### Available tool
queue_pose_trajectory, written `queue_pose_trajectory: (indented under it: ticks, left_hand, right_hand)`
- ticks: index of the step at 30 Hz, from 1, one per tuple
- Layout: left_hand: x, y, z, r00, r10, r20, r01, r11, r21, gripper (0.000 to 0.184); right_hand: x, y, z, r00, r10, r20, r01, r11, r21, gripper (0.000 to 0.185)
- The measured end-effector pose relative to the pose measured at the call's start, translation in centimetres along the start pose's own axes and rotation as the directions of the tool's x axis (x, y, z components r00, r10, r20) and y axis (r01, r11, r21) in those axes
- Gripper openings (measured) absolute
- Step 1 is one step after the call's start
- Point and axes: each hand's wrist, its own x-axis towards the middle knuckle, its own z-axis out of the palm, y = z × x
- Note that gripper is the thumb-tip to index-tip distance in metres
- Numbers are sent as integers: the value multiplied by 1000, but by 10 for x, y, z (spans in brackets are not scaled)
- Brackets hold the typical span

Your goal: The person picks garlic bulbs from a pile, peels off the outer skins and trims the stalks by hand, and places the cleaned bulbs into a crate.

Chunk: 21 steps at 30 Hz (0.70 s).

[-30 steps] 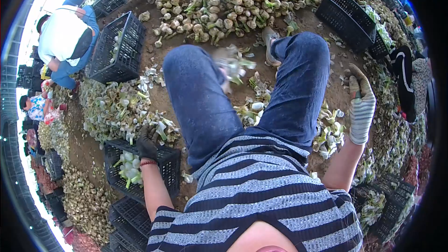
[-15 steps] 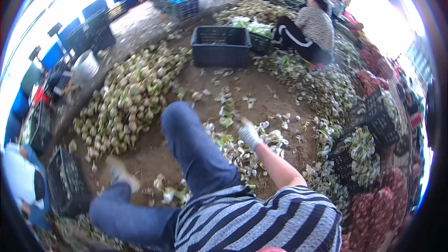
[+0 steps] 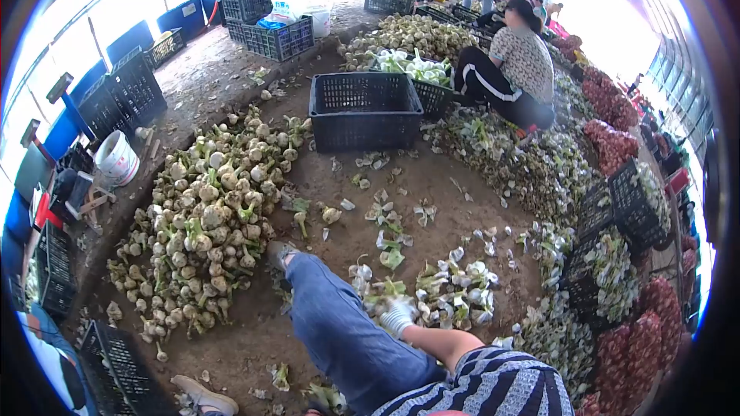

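My right hand (image 3: 398,317), in a white knitted glove, is low over the ground just beyond my bent knee. Its fingers are smeared by motion, so I cannot tell whether anything is held. Close around it lie stripped leaves and papery skins (image 3: 455,293), pale and green. My left hand is out of view. A large heap of pale bulbs with short green stems (image 3: 204,219), garlic by their look, lies to the left beyond my leg. In front stands a black plastic crate (image 3: 366,129) with slatted walls, upright on the soil.
Behind the crate, a second crate holds white-green trimmings (image 3: 428,71). A seated person (image 3: 520,62) is at the right rear beside a bank of discarded leaves (image 3: 532,158). Tilted black crates (image 3: 628,200) and red mesh bags (image 3: 636,347) line the right. A white bucket (image 3: 117,158) stands left.
My view has shifted and my legs have moved; one knee now lies lower to the right. My right hand has drawn back closer to my body. The left hand stays out of view.
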Motion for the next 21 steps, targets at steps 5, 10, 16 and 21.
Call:
queue_pose_trajectory:
  ticks: [5, 10, 16, 21]
  left_hand:
    - [27, 12, 1, 1000, 6, 11, -5, 993, -117, 43]
    - [31, 17, 0, 999, 27, 22, -22, 984, -179, 40]
    - [27, 19, -4, 999, 46, 15, -42, 971, -234, 38]
    - [19, 27, -11, 997, 77, -2, -75, 956, -285, 35]
  right_hand:
    - [-3, 14, 9, 999, -2, 35, 4, 998, -60, 43]
    - [5, 14, 11, 998, 8, 63, -3, 997, -77, 42]
    - [-9, 38, -5, 994, -37, 104, 46, 996, -82, 40]
    - [-44, 78, -27, 984, -106, 145, 118, 990, -75, 39]
